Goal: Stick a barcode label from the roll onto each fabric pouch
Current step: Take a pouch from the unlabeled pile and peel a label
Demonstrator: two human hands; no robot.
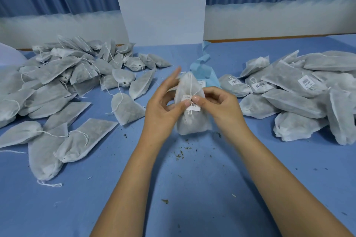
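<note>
Fabric pouch (192,124), held upright above the middle of the worktop (192,179), looks soft, light and floppy. Our left hand (163,105) and right hand (218,102) pinch its sides, thumbs pressing the barcode label (193,104) flat. We judge the sides the best hold.

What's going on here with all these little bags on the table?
A person is labelling fabric pouches. The left hand and right hand hold one pouch upright at the blue table, thumbs pressing a barcode label onto its front. The left pile shows no labels; several pouches in the right pile do.
</note>
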